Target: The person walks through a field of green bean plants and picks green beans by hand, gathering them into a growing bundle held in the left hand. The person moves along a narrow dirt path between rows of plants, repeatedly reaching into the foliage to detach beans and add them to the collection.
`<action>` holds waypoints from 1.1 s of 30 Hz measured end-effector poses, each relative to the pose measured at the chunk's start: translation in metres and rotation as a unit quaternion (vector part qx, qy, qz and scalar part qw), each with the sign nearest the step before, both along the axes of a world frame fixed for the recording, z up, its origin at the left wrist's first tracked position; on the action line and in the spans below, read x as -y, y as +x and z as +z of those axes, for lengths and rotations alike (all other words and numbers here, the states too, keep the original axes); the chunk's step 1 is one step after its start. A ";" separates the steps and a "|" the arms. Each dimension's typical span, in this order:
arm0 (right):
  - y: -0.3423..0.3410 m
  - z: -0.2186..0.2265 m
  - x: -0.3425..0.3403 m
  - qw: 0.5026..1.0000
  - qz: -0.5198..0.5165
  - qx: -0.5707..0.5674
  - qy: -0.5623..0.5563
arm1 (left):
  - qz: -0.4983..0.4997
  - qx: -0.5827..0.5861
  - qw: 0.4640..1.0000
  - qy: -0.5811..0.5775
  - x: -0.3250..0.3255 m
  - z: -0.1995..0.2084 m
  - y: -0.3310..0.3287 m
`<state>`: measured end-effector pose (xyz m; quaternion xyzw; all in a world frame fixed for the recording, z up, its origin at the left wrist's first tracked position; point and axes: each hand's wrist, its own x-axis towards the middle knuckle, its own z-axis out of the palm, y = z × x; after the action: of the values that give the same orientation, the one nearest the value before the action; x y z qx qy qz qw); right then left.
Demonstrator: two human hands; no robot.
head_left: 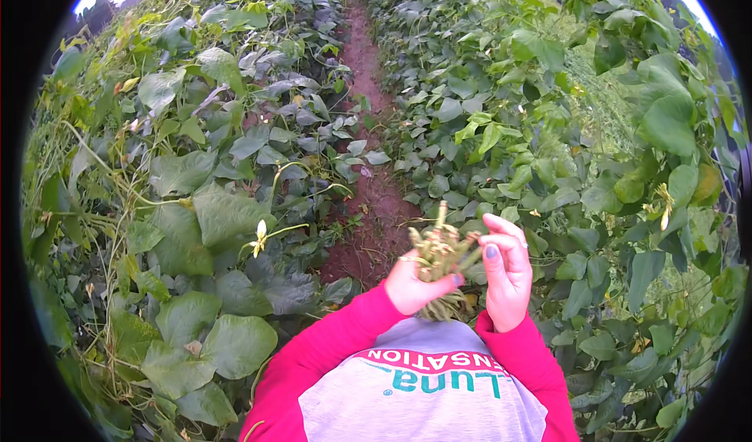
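A bunch of long green beans (435,248) is gathered in my left hand (415,284), in front of my chest. The fingers wrap round the bunch, with the thumb across its near side. Stem ends stick up unevenly at the top, and the lower part of the beans hangs down towards my shirt. Just right of the bunch is my right hand (507,273), raised, its fingers bent and a little apart. Its fingertips are close beside the bean ends; whether they touch them I cannot make out. Nothing shows in this hand.
Dense climbing bean plants (184,222) rise on the left, with a pale flower (258,240) on a stalk. More leafy vines (595,191) stand on the right. Between the rows a narrow reddish dirt path (366,74) runs ahead.
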<state>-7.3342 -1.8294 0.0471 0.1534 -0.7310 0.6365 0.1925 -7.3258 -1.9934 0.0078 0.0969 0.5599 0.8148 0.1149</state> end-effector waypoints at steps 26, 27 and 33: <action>-0.285 -0.121 0.143 0.851 0.293 0.390 -0.194 | 0.193 0.091 0.967 -0.138 0.087 -0.149 -0.222; -0.297 -0.110 0.145 0.856 0.277 0.399 -0.178 | 0.239 0.100 0.953 -0.155 0.084 -0.148 -0.221; -0.341 -0.156 0.161 0.861 0.278 0.396 -0.156 | 0.326 0.204 0.896 -0.223 0.090 -0.182 -0.162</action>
<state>-7.6754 -1.9908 -0.1087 0.0533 -0.5641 0.7763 -0.2763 -7.4881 -2.0833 -0.1738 -0.2876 0.6916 0.6619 -0.0270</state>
